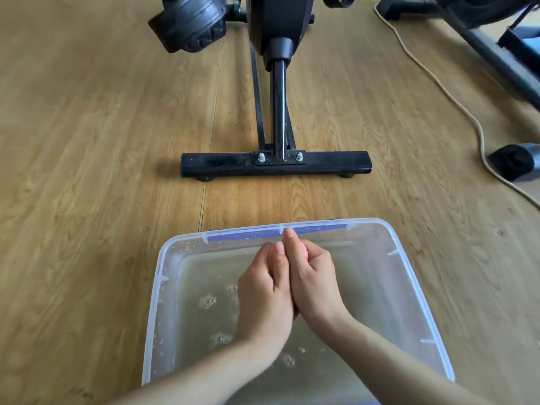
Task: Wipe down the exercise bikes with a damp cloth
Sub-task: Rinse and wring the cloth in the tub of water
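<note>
Watching the head cam feed here, and I'm seeing the left hand [264,290] and right hand [314,283] pressing palm to palm over the tub [157,276], with the pink cloth [304,252] balled up between them. So the grip is clamped on the cloth from both sides, and only a sliver of pink is peeking out near the fingertips. Looks to me like it's getting wrung out over the soapy water [204,276].

The bit that matters for the next move: the near bike [274,33] is sitting dead ahead of the hands, past the tub's far rim. Its post is running straight away from me, while its foot bar [274,165] is lying crosswise, left to right, as the closest part. Both hands are about equally near it, the right fingertips poking slightly further forward.

Count: two hands, one cloth, one tub, two bikes (the second bike [496,54] is off at the upper right), and one cord [438,83] trailing over the floor [87,141].
</note>
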